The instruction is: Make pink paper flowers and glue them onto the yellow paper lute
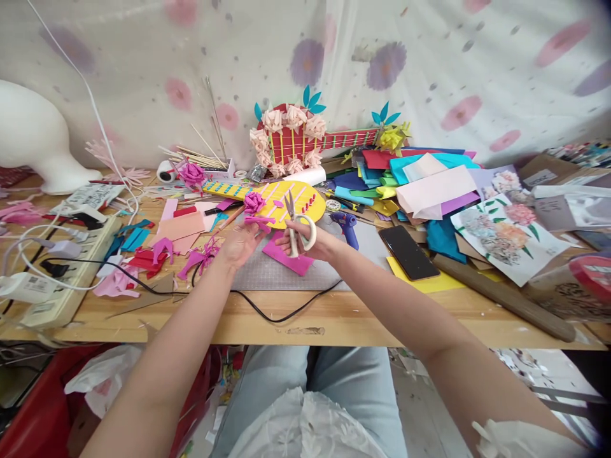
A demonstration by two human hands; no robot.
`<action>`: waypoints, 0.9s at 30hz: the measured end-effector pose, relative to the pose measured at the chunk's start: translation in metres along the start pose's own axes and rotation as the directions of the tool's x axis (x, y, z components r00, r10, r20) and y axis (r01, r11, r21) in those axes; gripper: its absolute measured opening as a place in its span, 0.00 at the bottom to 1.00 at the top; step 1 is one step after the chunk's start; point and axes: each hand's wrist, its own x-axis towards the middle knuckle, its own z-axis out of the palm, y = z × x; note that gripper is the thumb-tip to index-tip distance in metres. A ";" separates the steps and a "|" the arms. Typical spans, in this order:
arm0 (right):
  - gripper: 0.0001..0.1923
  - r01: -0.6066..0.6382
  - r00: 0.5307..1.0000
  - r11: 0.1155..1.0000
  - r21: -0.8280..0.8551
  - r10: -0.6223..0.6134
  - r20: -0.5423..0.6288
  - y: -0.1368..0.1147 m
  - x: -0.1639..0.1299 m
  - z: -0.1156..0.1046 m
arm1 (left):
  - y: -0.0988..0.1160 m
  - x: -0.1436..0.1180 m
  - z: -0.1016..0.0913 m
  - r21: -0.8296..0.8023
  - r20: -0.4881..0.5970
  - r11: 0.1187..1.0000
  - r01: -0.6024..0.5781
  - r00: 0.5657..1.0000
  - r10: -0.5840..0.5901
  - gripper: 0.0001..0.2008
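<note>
A: Item one, right hand (305,240)?

B: Over the grey cutting mat (286,273) at the middle of the table (334,318). Its grip is closed through the loops of a pair of scissors (296,228) with pale handles; the blades point up and away, slightly parted.

A: Item two, left hand (238,245)?

B: Just beside the right, palm turned inward. Fingertips pinch a strip of magenta paper (260,221), which reaches toward the scissor blades. The strip sits above the mat, in front of the yellow paper guitar.

A: Entry for that guitar?

B: Yellow paper guitar (286,200), lying flat behind the hands, pink flower on its body, neck running left. A second, red guitar (305,143) ringed with pale paper roses stands propped against the flowered curtain (429,63).

A: Surroundings, right side?

B: Blue glue gun (346,226) just beside the right wrist; black phone (409,252) lying on yellow paper; a heap of coloured paper sheets (420,178); a flower print (506,235); a wooden rolling pin (506,296) near the table edge.

A: Left side?

B: Power strip (67,267) with plugs, a black cable (267,308) crossing the table edge, pink and red paper scraps (157,254), and a bundle of wooden skewers (200,156).
</note>
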 end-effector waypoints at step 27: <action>0.16 0.384 0.764 0.760 -0.525 -0.580 -0.281 0.007 0.026 0.014 | -0.003 -0.001 -0.007 -0.013 0.119 0.985 0.175 0.978 -0.172 0.13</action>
